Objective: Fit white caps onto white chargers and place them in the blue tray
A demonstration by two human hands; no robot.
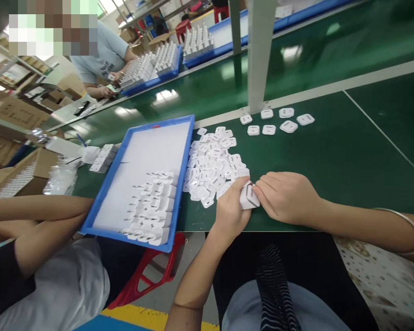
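My left hand [232, 207] is closed around a white charger housing [250, 197], just over the near edge of the green table. A dark line shows along the end of the housing that faces me. My right hand [288, 196] has its fingers curled in, with thumb and fingertips pressed at the housing's right side. Whatever else may be between those fingertips is hidden. Just beyond my left hand lies a loose heap of small white square end caps [212, 165] with printed faces. Several more white caps [269, 129] lie spread out farther back.
A blue-rimmed tray [190, 151] to the left bears rows of white charger bodies [155, 209] with metal prongs. A co-worker's crossed arms [51, 214] are beside it. A grey post [258, 55] rises at the table's back edge. Across the green belt, another person handles pieces near filled trays [152, 80].
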